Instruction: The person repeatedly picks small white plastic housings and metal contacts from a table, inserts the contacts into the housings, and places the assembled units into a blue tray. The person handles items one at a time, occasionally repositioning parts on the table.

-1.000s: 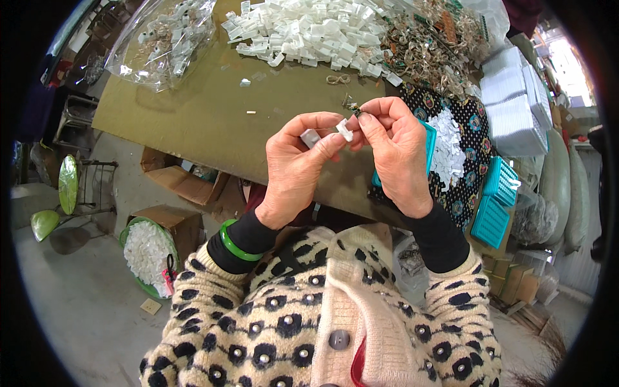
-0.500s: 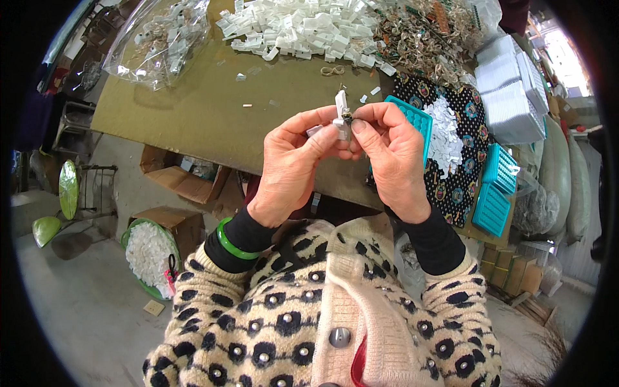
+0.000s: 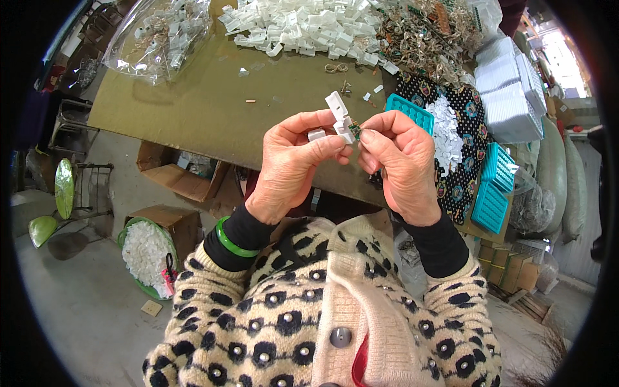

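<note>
My left hand [image 3: 293, 155] is closed on a white plastic casing [image 3: 339, 111], which sticks up past the thumb and forefinger. Another white plastic piece [image 3: 316, 135] shows between the fingers of that same hand. Pinched in my right hand [image 3: 401, 151] is a small green circuit board [image 3: 354, 130], held against the right side of the casing. Whether the board sits inside the casing or only touches it, I cannot tell. Both hands are above the table's near edge.
White casings [image 3: 309, 29] are heaped at the back of the green table [image 3: 193, 97]. Wired circuit boards [image 3: 422, 39] lie right of them. A teal tray [image 3: 409, 111] and small white pieces [image 3: 446, 132] rest on patterned cloth. White trays [image 3: 506, 90] stand stacked at right. A clear bag [image 3: 158, 42] is far left.
My right hand has shifted slightly right and down, away from my left. The casing is tilted more to the left, and more of it and the green board shows.
</note>
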Motion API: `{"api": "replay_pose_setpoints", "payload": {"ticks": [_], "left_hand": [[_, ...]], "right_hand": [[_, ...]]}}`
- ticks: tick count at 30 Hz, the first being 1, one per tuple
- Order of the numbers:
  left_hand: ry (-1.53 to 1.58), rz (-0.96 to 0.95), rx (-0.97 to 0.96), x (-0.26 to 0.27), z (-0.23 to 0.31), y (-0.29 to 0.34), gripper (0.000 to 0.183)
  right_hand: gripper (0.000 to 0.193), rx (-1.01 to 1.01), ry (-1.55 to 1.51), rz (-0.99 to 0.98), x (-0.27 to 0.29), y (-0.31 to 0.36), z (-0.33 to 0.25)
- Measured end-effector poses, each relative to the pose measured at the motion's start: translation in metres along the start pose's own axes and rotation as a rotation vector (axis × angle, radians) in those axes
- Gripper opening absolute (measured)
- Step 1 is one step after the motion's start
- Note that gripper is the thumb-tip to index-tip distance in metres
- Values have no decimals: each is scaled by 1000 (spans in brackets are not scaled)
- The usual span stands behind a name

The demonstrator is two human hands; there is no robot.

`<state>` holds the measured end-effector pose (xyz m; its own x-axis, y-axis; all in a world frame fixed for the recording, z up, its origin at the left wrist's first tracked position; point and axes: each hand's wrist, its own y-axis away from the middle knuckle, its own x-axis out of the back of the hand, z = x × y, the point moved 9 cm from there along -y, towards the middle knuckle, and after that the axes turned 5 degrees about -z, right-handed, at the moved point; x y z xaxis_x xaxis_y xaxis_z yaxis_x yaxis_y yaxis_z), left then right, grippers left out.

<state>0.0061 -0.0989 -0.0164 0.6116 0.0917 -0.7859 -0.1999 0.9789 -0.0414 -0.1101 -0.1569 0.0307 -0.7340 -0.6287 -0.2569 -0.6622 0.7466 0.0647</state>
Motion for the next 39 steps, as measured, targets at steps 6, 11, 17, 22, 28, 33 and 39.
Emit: {"api": "replay_pose_setpoints", "payload": {"ticks": [6,11,17,22,28,33,39], "left_hand": [[-33,-22,-94,-2,5,2,27],[-54,6,-127,-1,10,2,23],[-100,73,-45,-1,5,-1,17],[-194,157,-142,-4,5,-1,13],[-1103,205,-646,-40,36,12,16],[-235,242,-88,-10,-1,-2,14],[88,163,293,-15,-26,-2,17]], "right_hand": [[9,3,254,0,-8,3,-8],[6,183,562,-7,-19,8,-23],[20,671,933,93,-34,23,-41],[19,747,1110,232,-26,31,-37],[20,838,1225,236,-22,33,-33],[20,745,1116,234,-11,30,-31],[9,414,827,216,10,22,-18]]}}
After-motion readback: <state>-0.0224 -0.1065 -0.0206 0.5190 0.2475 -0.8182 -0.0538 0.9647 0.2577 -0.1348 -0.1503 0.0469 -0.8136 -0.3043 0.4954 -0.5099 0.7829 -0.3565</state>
